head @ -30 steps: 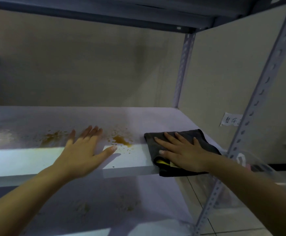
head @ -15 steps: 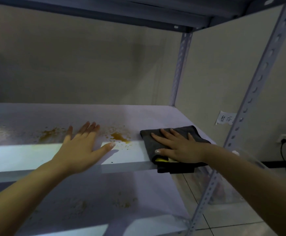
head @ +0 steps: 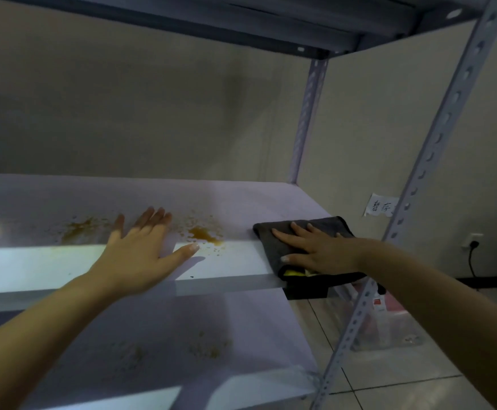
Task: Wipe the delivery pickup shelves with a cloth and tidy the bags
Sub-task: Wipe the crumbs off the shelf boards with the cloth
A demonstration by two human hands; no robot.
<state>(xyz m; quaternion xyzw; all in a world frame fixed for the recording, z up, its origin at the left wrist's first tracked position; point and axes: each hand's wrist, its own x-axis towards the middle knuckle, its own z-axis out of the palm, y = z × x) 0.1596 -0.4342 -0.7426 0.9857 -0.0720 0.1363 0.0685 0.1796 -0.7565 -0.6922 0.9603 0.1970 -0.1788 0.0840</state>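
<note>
With the left hand (head: 140, 255) flat, fingers straight, steadying the pale metal shelf (head: 235, 261), the right hand (head: 315, 250) presses, fingers flat, the folded dark grey cloth (head: 327, 224) at the shelf's front right corner; sweeping leftward firmly over the brown sauce stain (head: 204, 233) should lift it

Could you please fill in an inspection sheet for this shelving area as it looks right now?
Surface: middle shelf has brown stains; lower shelf is speckled too.
Job's things: dark cloth at the shelf's right front corner, overhanging the edge.
Clutter: clear plastic bag on the floor.
Hands: left hand flat on shelf; right hand flat on cloth.
Cables: black cord in wall socket.
Surroundings: paper label on wall.
</note>
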